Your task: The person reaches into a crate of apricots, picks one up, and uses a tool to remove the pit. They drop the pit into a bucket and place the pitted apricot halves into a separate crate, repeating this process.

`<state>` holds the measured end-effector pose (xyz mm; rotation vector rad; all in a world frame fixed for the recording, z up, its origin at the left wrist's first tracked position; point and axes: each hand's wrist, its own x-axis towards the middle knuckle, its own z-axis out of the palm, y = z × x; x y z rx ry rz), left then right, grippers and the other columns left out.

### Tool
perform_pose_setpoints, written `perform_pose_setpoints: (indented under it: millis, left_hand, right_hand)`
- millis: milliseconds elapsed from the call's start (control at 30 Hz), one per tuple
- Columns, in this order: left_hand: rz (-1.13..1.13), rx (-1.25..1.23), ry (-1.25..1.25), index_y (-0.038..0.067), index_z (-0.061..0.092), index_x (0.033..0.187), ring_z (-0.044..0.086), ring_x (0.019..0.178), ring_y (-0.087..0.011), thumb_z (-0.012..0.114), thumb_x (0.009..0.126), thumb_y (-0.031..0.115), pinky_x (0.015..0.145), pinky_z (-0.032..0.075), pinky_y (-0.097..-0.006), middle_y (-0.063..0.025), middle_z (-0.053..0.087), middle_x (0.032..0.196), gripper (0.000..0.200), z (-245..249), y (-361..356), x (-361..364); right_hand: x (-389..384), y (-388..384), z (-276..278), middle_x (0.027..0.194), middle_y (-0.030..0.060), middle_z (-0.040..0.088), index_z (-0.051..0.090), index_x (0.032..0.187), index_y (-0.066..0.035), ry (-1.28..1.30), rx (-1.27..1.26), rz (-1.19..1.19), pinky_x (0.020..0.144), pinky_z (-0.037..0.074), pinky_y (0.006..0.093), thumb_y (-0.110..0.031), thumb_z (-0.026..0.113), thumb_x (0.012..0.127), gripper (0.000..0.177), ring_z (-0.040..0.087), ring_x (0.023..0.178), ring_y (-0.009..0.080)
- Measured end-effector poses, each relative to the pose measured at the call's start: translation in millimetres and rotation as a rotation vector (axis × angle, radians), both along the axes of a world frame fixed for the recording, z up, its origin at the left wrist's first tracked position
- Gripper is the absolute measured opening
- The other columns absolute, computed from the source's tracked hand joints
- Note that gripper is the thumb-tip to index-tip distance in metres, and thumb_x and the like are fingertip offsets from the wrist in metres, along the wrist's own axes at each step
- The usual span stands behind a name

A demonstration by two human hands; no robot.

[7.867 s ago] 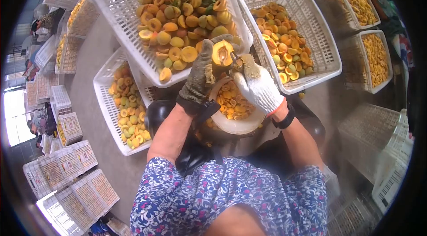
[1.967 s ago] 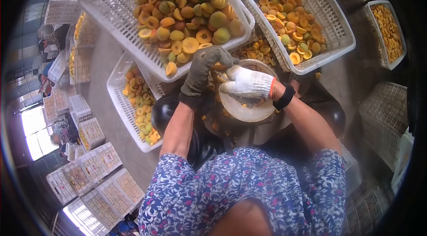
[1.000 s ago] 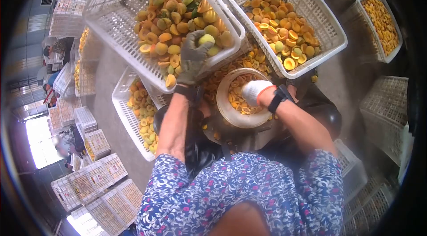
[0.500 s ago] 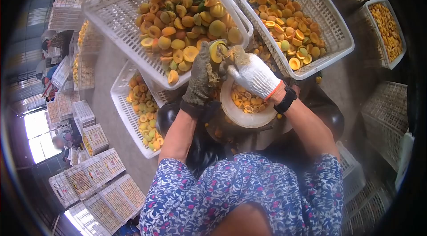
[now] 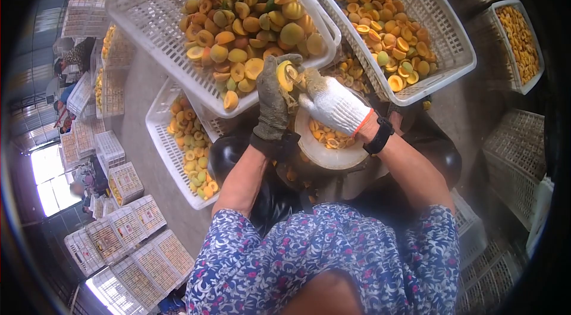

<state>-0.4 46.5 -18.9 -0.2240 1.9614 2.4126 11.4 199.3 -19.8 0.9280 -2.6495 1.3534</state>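
Note:
My left hand (image 5: pixel 273 104), in a dark grey glove, grips a yellow apricot (image 5: pixel 285 75) whose cut face is turned to the right. Close against the fruit is my right hand (image 5: pixel 338 101), in a white glove with brown-stained fingertips. Its fingers are closed; whatever is between them is too small to make out. Below both hands stands a round pale bowl (image 5: pixel 334 161) with orange fruit pieces (image 5: pixel 324 135) in it. A large white crate (image 5: pixel 134 30) of apricots, many halved, tilts toward me just beyond my left hand.
A second white crate (image 5: pixel 455 47) with apricot halves stands at the upper right. Another low crate (image 5: pixel 168 167) of fruit is at the left. More filled crates (image 5: pixel 517 41) line the far right, and stacked crates (image 5: pixel 122 229) and people occupy the left side.
My left hand has turned slightly, tilting the apricot's cut face further toward my right hand. My right hand has shifted a little to the left and down.

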Motion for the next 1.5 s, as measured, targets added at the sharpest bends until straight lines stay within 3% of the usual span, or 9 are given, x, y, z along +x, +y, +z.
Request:
perform_pose_setpoints:
  millis: [200,367,600,800,933,1067,1267,1400,1500]
  left_hand:
    - [-0.404,-0.992,0.64,0.001,0.06,0.106,0.06,0.086,-0.014,0.04,0.1,0.031,0.079,0.048,-0.0281,-0.0058,0.064,0.097,0.036,8.1,-27.3,-5.8]
    - [-0.059,0.081,-0.132,-0.001,0.058,0.109,0.062,0.086,-0.0209,0.038,0.099,0.046,0.081,0.051,-0.033,-0.0099,0.063,0.096,0.051,-0.9,-6.9,-10.3]
    - [0.009,0.265,-0.013,0.002,0.058,0.091,0.061,0.085,-0.0246,0.037,0.099,0.045,0.087,0.051,-0.0424,-0.0093,0.059,0.086,0.048,-3.7,9.1,1.4]
    - [-0.05,0.443,0.011,0.004,0.054,0.072,0.054,0.071,-0.0224,0.042,0.098,0.041,0.084,0.046,-0.0383,-0.0094,0.055,0.071,0.047,4.4,5.0,1.9]
    - [-0.284,0.413,0.048,0.006,0.048,0.064,0.045,0.062,-0.0206,0.041,0.098,0.041,0.086,0.045,-0.0399,-0.0062,0.046,0.063,0.05,9.3,0.4,3.9]
    - [-0.392,0.745,0.028,0.009,0.045,0.062,0.044,0.061,-0.0206,0.039,0.098,0.044,0.088,0.045,-0.0493,-0.0048,0.042,0.061,0.05,21.1,7.1,4.9]
    - [0.196,0.506,-0.127,0.009,0.055,0.085,0.058,0.077,-0.0236,0.044,0.097,0.044,0.081,0.05,-0.039,-0.0088,0.059,0.079,0.039,-10.5,-50.0,-18.1]
    - [-0.021,0.625,-0.04,0.006,0.056,0.119,0.058,0.106,-0.0283,0.045,0.097,0.041,0.096,0.045,-0.0459,-0.0122,0.061,0.113,0.043,57.3,-5.1,-38.1]
    - [-0.166,-0.377,0.225,0.006,0.049,0.13,0.055,0.115,-0.0266,0.058,0.091,0.033,0.097,0.044,-0.0393,-0.0128,0.053,0.13,0.049,34.7,-7.7,-73.8]
  right_hand:
    - [-12.2,8.7,1.8,0.092,0.0253,0.06,0.055,0.1,0.002,-0.366,0.068,0.19,0.077,0.048,0.0473,-0.022,0.052,0.083,0.029,0.058,0.088,0.0428]
    - [-8.7,8.9,19.6,0.093,0.0274,0.059,0.055,0.1,0.004,-0.465,-0.031,0.063,0.079,0.046,0.0475,-0.025,0.05,0.084,0.033,0.057,0.09,0.044]
    - [-3.8,10.1,33.0,0.081,0.0157,0.061,0.058,0.094,0.0,-0.893,-0.145,0.091,0.063,0.048,0.0346,-0.034,0.053,0.088,0.035,0.057,0.069,0.0262]
    - [3.3,-1.6,4.8,0.084,0.0175,0.062,0.059,0.096,0.0,-0.243,0.031,0.155,0.07,0.048,0.039,-0.034,0.053,0.089,0.034,0.06,0.075,0.0296]
    - [0.3,9.0,40.2,0.082,0.0194,0.062,0.061,0.096,0.004,-0.763,0.035,0.269,0.07,0.051,0.0366,-0.026,0.057,0.084,0.032,0.062,0.074,0.0225]
    - [21.5,0.2,8.2,0.073,0.002,0.061,0.063,0.089,-0.002,-1.43,-1.054,0.193,0.051,0.048,0.0269,-0.027,0.064,0.082,0.027,0.055,0.059,0.0058]
    - [31.7,29.4,-8.7,0.086,0.0159,0.068,0.065,0.099,-0.005,-0.358,0.535,0.226,0.072,0.052,0.0435,-0.02,0.051,0.085,0.025,0.066,0.083,0.0348]
    - [27.9,29.5,-10.0,0.084,0.0191,0.067,0.066,0.095,-0.004,-0.44,0.637,0.281,0.068,0.052,0.0427,-0.019,0.052,0.084,0.023,0.066,0.078,0.034]
    - [21.0,25.4,-7.4,0.085,0.0194,0.067,0.066,0.094,-0.004,-0.452,0.524,0.303,0.067,0.052,0.0432,-0.019,0.052,0.083,0.023,0.066,0.079,0.0353]
